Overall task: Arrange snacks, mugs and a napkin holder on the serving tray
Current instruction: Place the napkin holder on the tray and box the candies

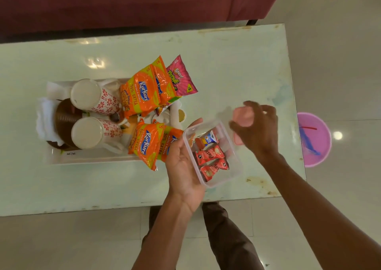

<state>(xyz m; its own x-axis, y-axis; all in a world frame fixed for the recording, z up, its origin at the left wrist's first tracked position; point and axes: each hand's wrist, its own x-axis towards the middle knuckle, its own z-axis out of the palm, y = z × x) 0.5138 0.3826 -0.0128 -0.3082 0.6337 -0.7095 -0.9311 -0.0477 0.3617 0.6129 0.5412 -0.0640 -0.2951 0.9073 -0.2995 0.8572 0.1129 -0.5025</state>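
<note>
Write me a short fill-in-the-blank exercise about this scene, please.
1. The left hand holds a clear ___ of red sachets.
2. Two floral mugs sit on the white ___.
3. The Bingo packet is ___.
4. The orange packets read ___.
Missing: container, tray, pink, Kurkure.

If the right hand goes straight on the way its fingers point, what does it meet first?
Likely the far corner of the clear box in the left hand. Height is unclear; passing above, the right hand and its pink lid would reach the orange packets.
</note>
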